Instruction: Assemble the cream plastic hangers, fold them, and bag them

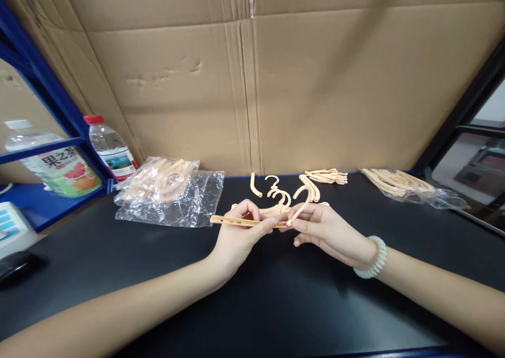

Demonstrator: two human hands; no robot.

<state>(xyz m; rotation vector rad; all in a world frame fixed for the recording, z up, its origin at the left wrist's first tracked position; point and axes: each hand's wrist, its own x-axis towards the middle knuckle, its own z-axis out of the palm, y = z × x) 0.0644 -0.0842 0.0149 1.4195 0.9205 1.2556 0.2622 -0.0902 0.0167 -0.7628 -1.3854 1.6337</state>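
My left hand (pixel 237 238) is closed around a slim cream plastic hanger arm (pixel 229 221) with small slots along its edge. The arm lies almost level and points left. Between thumb and fingers of my right hand (pixel 329 231) is a cream hanger hook (pixel 307 199), its curve upward. The hook's base meets the right end of the arm; whether the two are locked together I cannot tell. Just behind my hands lie more hanger hooks (pixel 284 196) and other cream pieces, partly covered by my fingers.
On the black table (pixel 252 305), a clear bag of cream parts (pixel 165 187) lies left and another bag (pixel 398 182) right. A loose pile of hanger arms (pixel 325 176) rests near the cardboard wall (pixel 177 95). Bottles (pixel 112 147) stand by the blue shelf (pixel 43 150).
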